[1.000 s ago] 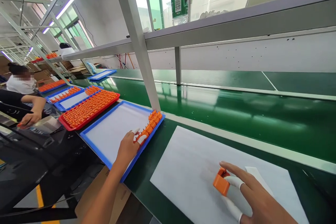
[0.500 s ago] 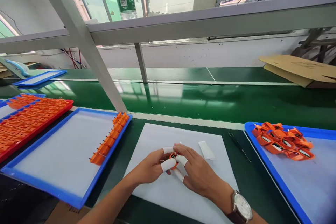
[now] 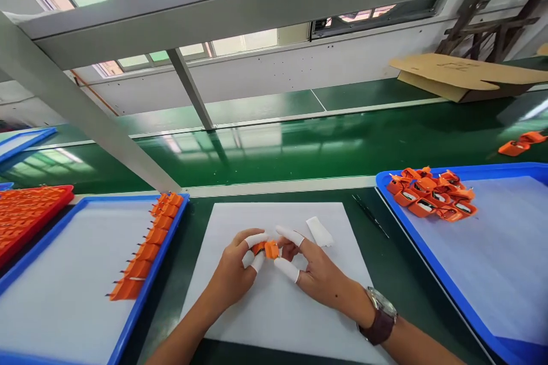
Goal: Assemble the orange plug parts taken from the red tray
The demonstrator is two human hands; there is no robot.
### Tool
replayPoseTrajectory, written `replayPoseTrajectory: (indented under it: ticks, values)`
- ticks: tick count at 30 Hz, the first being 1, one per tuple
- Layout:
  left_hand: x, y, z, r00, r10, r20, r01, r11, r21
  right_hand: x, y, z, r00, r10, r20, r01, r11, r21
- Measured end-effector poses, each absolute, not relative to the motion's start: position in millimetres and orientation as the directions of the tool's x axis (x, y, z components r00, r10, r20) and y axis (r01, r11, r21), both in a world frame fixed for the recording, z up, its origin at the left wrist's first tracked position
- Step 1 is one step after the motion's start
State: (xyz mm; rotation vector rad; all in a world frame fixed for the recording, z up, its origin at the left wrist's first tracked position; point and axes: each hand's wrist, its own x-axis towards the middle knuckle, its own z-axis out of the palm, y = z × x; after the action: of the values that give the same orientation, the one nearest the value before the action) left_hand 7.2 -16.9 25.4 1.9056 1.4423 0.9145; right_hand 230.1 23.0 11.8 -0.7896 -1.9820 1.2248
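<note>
A small orange plastic part (image 3: pixel 272 249), with a dark section beside it, is held above the white sheet (image 3: pixel 240 319). My left hand (image 3: pixel 233 268) pinches its left side between thumb and index finger, both in white finger cots. At the right side, my right hand (image 3: pixel 319 274) has its thumb and a bent finger at the part's edge, while the cotted index finger is raised above it. How firmly the right fingers grip is partly hidden. A folded white wipe (image 3: pixel 319 232) lies on the sheet behind my right hand.
At left, a blue-rimmed tray (image 3: pixel 124 333) carries a row of orange parts (image 3: pixel 148 251), beside a filled red tray (image 3: pixel 64 197). Another blue tray (image 3: pixel 432 305) at right holds piled orange parts (image 3: pixel 432 194). A thin dark tool (image 3: pixel 370 215) lies between. A grey post (image 3: pixel 98 120) slants ahead.
The view has turned right and tilted. My hands have drawn apart somewhat, and more of the orange part shows between them. My right index finger has lifted off it.
</note>
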Motion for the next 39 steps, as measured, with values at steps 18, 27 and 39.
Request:
replayPoseTrajectory:
  ticks: [18, 27, 39]
  values:
    - [15, -21, 6, 0.056, 0.959, 0.278, 0.537, -0.264, 0.802, 212, 11, 8, -0.451, 0.883, 0.134, 0.172, 0.233, -0.957]
    - [19, -22, 11, 0.039, 0.976, 0.213, 0.43, -0.209, 0.878, 207, 11, 9, -0.443, 0.893, 0.084, 0.059, 0.122, -0.991]
    - [18, -26, 9, 0.08, 0.957, 0.278, 0.47, -0.282, 0.836, 207, 13, 6, -0.429, 0.887, 0.173, 0.061, 0.219, -0.974]
